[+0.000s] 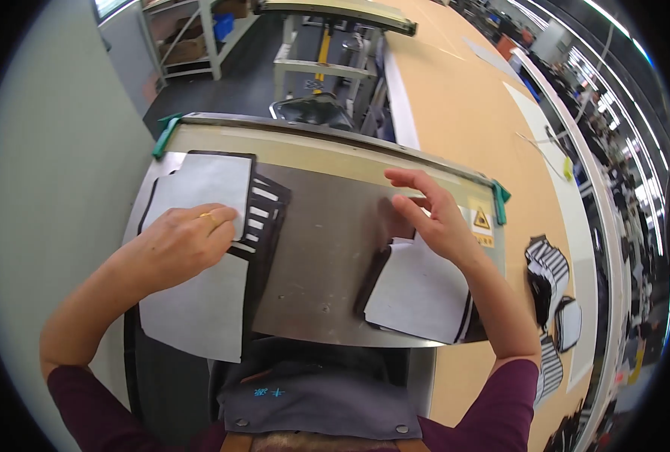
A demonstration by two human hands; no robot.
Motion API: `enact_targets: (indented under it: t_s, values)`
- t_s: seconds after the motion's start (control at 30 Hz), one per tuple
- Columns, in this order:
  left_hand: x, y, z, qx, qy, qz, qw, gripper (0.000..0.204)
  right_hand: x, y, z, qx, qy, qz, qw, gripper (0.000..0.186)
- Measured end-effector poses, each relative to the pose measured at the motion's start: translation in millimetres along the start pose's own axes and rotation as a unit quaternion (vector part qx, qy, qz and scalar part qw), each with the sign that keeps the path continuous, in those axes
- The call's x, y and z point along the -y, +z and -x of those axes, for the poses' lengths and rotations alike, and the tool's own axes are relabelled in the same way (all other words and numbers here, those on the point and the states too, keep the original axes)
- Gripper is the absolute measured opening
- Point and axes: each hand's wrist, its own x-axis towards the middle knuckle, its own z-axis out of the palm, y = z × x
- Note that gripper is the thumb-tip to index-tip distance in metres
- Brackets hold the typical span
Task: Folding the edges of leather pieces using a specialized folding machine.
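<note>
On the left side of a metal work plate (312, 248) lie white flat pieces with black edges. My left hand (184, 245) is closed, its fingertips pinching the right part of the upper white piece (211, 177). A lower white piece (196, 309) lies nearer me, partly under my left wrist. Black-and-white striped strips (263, 207) stick out beside the upper piece. My right hand (437, 218) is open, thumb and fingers apart with nothing visible between them. It hovers by the far edge of a stack of white pieces (418, 294) on the right.
Green clips (168, 135) sit at the plate's far corners. A yellow warning label (482, 220) is at the right. On the tan table (455, 98) lie striped pieces (549, 267) and a small white piece (568, 324). A wall (56, 188) stands close on the left.
</note>
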Motion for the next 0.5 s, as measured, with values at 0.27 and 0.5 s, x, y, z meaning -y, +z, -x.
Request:
enact_targets:
  t_s: [0.27,0.5]
  values:
    - [-12.0,13.5,-68.4,-0.229,0.042,0.053,0.971,0.01,-0.3,0.1,-22.9,0.042,0.113,-0.157,0.98,0.042]
    - [-31.6,50.8,-132.5,-0.042,0.062,0.115,0.991,0.043,-22.2,1.5,-33.9,-0.05,0.115,-0.06,0.99,0.064]
